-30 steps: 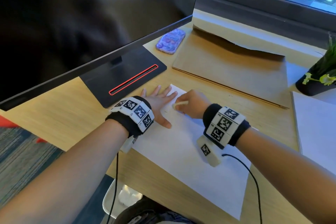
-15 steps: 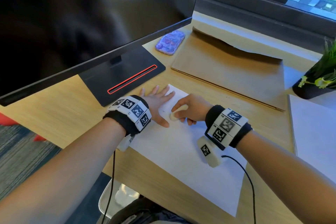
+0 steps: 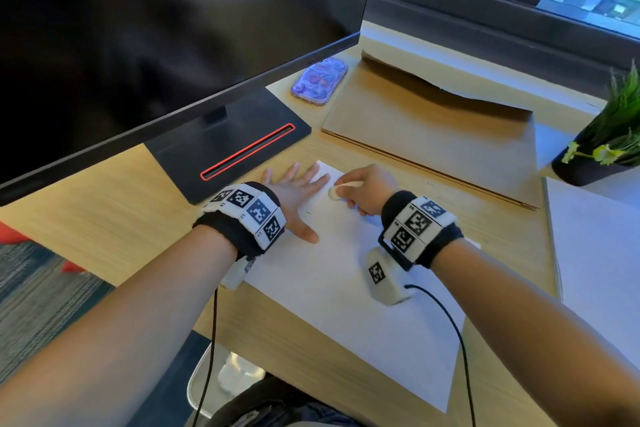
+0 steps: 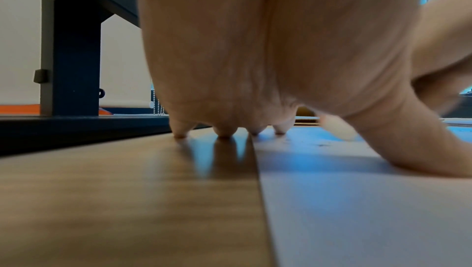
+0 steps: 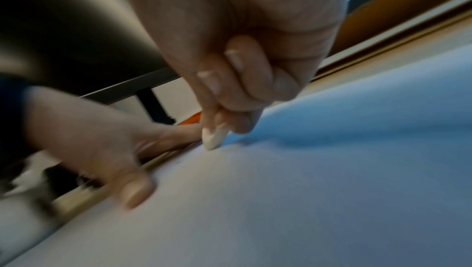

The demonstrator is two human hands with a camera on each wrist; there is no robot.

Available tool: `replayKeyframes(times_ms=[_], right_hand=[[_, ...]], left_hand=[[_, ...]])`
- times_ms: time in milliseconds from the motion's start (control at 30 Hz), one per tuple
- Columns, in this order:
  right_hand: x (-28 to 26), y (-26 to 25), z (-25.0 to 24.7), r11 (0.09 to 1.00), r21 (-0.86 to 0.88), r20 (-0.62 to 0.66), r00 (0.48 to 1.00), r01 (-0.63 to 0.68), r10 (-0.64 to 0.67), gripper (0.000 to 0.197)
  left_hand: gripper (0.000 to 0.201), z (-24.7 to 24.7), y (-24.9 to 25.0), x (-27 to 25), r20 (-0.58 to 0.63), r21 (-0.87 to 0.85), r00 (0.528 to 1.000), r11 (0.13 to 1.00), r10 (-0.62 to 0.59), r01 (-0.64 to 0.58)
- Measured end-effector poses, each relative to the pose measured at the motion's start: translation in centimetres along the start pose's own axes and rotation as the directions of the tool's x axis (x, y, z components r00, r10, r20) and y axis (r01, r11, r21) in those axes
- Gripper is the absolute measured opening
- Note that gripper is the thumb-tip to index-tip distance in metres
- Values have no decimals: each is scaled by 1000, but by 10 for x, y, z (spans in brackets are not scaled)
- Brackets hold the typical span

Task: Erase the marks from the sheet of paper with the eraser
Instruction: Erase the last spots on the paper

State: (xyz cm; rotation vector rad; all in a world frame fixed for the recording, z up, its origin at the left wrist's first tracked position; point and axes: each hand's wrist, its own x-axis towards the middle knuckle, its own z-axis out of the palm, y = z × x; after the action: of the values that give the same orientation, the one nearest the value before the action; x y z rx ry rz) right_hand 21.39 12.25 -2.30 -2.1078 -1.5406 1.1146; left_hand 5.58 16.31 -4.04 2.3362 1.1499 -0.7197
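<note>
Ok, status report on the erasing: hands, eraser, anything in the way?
Left hand flat, pinning the sheet of paper. Right hand pinching the eraser, tip on the sheet's far corner. Nothing in the way.

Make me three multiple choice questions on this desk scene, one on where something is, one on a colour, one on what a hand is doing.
1. Where does the phone lie?
A. on the white sheet
B. beside the monitor base
C. in the plant pot

2. What colour is the line on the monitor base?
A. red
B. green
C. white

3. What is the left hand doing?
A. gripping the eraser
B. lying flat on the sheet's edge
C. raised off the desk

Answers: B, it lies by the base; A, the slot is outlined red; B, fingers spread while the right hand pinches the eraser on the sheet.
</note>
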Motion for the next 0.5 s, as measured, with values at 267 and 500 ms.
replayKeyframes(times_ms=[267, 500], right_hand=[[-13, -2, 2, 993, -111, 174, 984, 42, -22, 20], [-18, 3, 9, 990, -128, 165, 986, 54, -33, 21]], left_hand=[[116, -1, 1, -1, -2, 4, 1000, 1000, -7, 7], [116, -2, 2, -2, 9, -5, 1000, 1000, -7, 7]])
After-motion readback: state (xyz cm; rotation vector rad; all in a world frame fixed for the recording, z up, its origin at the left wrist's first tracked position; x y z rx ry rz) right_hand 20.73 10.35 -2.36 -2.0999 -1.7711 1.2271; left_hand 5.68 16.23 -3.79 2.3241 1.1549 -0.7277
